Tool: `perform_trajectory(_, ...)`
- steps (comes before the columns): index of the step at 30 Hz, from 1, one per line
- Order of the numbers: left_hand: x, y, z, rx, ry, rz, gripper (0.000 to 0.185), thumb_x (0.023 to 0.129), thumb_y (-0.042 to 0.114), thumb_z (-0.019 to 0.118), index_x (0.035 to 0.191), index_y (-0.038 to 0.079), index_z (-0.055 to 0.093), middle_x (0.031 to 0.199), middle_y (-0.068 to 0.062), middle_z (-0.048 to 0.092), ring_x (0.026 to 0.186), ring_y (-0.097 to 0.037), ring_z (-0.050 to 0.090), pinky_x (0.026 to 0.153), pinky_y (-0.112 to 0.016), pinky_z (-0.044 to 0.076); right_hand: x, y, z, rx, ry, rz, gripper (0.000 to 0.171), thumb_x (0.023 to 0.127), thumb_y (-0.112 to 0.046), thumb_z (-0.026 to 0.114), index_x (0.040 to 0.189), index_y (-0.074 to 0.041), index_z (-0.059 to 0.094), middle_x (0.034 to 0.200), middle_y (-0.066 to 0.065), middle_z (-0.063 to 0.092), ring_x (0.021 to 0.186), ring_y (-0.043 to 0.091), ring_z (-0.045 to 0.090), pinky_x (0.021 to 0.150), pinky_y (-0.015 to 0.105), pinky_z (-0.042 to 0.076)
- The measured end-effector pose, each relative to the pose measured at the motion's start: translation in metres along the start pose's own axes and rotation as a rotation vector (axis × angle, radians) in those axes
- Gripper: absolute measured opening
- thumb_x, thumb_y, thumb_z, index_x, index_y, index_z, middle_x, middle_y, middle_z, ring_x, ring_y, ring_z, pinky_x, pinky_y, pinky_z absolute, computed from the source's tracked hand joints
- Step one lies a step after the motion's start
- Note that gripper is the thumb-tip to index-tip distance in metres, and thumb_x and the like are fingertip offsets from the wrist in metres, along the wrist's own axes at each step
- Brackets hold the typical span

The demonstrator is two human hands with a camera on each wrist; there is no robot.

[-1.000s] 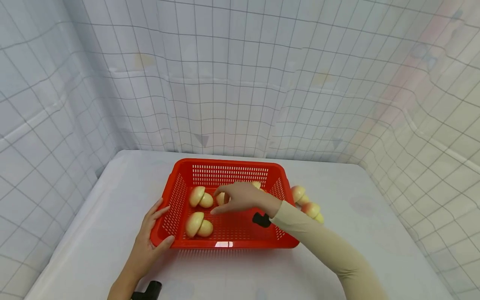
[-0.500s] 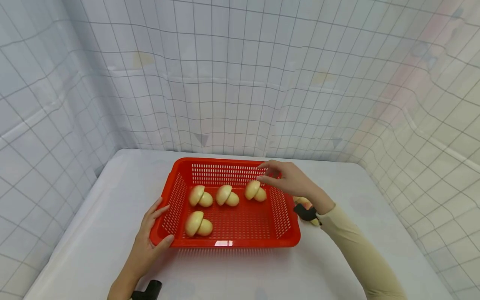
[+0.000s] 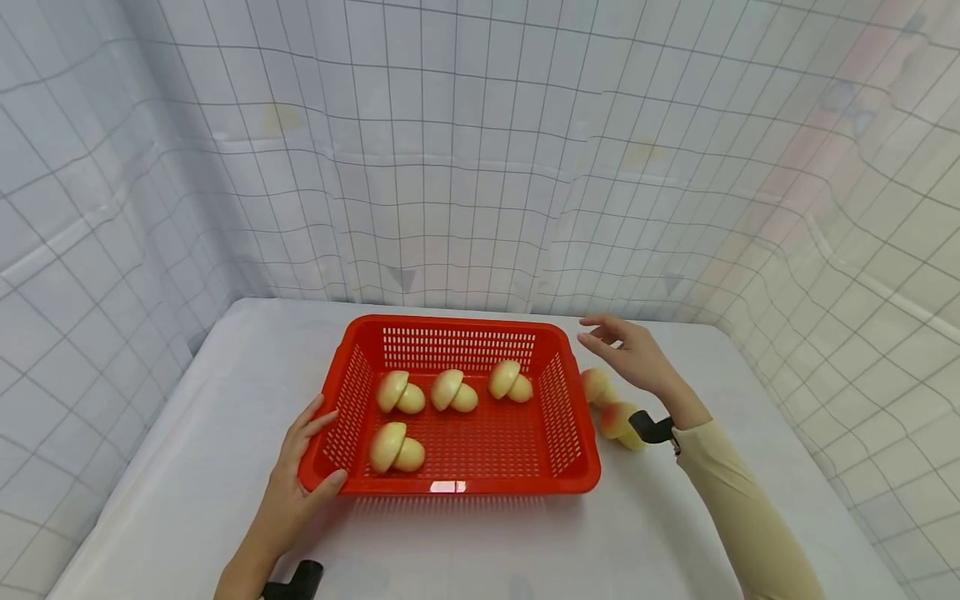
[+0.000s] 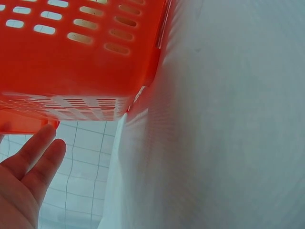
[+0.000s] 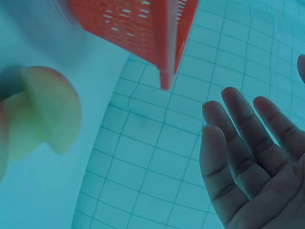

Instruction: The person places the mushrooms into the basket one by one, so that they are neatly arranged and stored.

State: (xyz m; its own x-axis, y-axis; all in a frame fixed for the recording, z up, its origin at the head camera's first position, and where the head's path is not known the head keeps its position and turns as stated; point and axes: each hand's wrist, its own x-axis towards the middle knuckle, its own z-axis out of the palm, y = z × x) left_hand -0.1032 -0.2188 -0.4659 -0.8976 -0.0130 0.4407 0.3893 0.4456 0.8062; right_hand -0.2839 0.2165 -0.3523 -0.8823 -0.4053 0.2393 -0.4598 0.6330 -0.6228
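Note:
A red perforated basket (image 3: 577, 479) sits in the middle of the white table and holds several pale toy mushrooms (image 3: 397, 447). My left hand (image 3: 303, 467) rests against the basket's front left corner (image 4: 28, 125), thumb on the rim and fingers straight. My right hand (image 3: 626, 350) hovers open and empty to the right of the basket, above two pinkish toy mushrooms (image 3: 596, 385) lying on the table. In the right wrist view one of those mushrooms (image 5: 47, 112) lies near the open fingers (image 5: 238, 157).
A white gridded curtain (image 3: 450, 167) closes in the table on the back and both sides. Bare tabletop (image 3: 487, 550) lies in front of the basket and to its left.
My right hand has drawn out of the basket and swung right, past its rim, to above the two mushrooms on the table. A mushroom now lies where it was. The left hand has stayed.

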Motion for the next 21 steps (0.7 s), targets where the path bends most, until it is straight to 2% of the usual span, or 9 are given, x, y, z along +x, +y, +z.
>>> perform_trajectory(5, 0.0, -0.001, 0.0, -0.007, -0.004, -0.004, 0.069, 0.078, 0.001, 0.068, 0.141, 0.009, 0.042, 0.155, -0.001, 0.018, 0.136, -0.014, 0.022, 0.089, -0.013, 0.037, -0.005, 0.023, 0.002, 0.015, -0.004, 0.082, 0.049, 0.091, -0.045, 0.059, 0.129, -0.014, 0.055, 0.108, 0.006, 0.064, 0.099, 0.024, 0.058, 0.085, 0.048, 0.044)
perform_trajectory(11, 0.0, -0.001, 0.0, -0.012, -0.016, -0.01, 0.067, 0.08, 0.003, 0.067, 0.141, 0.01, 0.042, 0.155, 0.002, 0.017, 0.137, -0.012, 0.02, 0.09, -0.014, 0.037, -0.012, 0.043, 0.008, 0.015, -0.076, 0.187, 0.066, 0.089, -0.053, 0.057, 0.139, -0.013, 0.042, 0.125, 0.013, 0.056, 0.113, 0.03, 0.051, 0.09, 0.056, 0.04)
perform_trajectory(15, 0.0, -0.003, 0.0, -0.008, -0.017, 0.0, 0.067, 0.08, 0.003, 0.067, 0.141, 0.01, 0.042, 0.155, 0.001, 0.017, 0.137, -0.012, 0.02, 0.09, -0.014, 0.037, -0.015, 0.053, 0.012, 0.015, -0.151, 0.252, 0.077, 0.087, -0.057, 0.056, 0.144, -0.012, 0.034, 0.132, 0.018, 0.05, 0.118, 0.035, 0.047, 0.091, 0.057, 0.04)
perform_trajectory(21, -0.001, -0.004, 0.0, -0.014, -0.017, -0.013, 0.066, 0.08, 0.003, 0.067, 0.141, 0.01, 0.042, 0.155, 0.003, 0.017, 0.137, -0.013, 0.02, 0.09, -0.014, 0.037, -0.018, 0.064, 0.02, 0.028, -0.221, 0.324, 0.082, 0.087, -0.058, 0.056, 0.146, -0.009, 0.029, 0.134, 0.021, 0.047, 0.12, 0.037, 0.046, 0.092, 0.054, 0.042)
